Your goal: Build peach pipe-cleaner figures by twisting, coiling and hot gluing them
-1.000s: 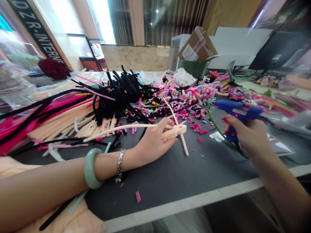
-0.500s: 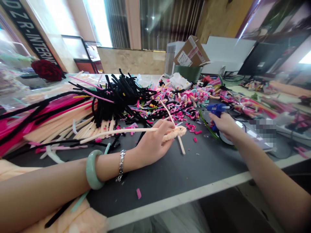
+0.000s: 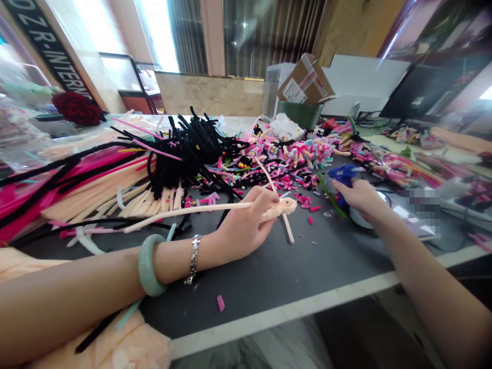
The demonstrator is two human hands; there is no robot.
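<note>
My left hand [image 3: 244, 223], with a green bangle and a silver bracelet on its wrist, pinches a small piece of twisted cream pipe cleaner [image 3: 283, 206] above the dark tabletop. One long cream stem runs leftward from those fingers. Another cream stem [image 3: 288, 228] lies behind and below the twisted piece. To the right, my right hand [image 3: 359, 197] is closed round a blue glue gun [image 3: 343, 177], whose pale nozzle points right. A green stem [image 3: 329, 197] lies just left of the glue gun.
Black pipe cleaners [image 3: 200, 138] are bundled behind my left hand, with cream and pink ones [image 3: 103, 184] at the left. Small pink pieces [image 3: 300, 154] are heaped at the back. A cardboard box [image 3: 307, 79] stands beyond, and a white panelled object [image 3: 413, 215] lies at right.
The view has shifted slightly. Both hands keep their holds, and neither has clearly moved over the table.
</note>
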